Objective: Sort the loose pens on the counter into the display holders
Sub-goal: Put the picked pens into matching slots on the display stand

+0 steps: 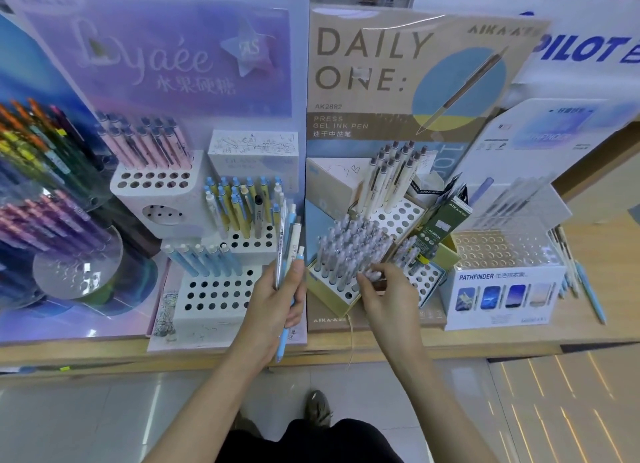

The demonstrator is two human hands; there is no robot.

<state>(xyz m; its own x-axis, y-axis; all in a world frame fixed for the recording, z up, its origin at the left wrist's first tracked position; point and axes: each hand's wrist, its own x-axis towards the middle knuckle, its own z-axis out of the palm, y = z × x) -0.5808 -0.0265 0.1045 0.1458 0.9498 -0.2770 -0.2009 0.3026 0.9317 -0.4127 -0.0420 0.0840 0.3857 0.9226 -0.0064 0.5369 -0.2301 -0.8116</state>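
Observation:
My left hand (277,300) grips a bundle of several pens (289,244), blue, white and clear, upright in front of the white tiered holder (214,300). My right hand (384,289) reaches into the Daily One holder (332,296), its fingertips pinching a grey-white pen (372,274) at the front of the packed grey pens (349,244). Cream pens (394,175) stand in that holder's upper tier. Blue pens (204,258) and yellow-blue pens (239,203) fill the tiered holder's rows.
Pink pens (149,144) stand in a white block at the back left. Round racks of coloured pens (45,185) are at far left. A clear Pathfinder holder (502,254) sits at right, with loose pens (588,289) lying on the wooden counter (381,345) beside it.

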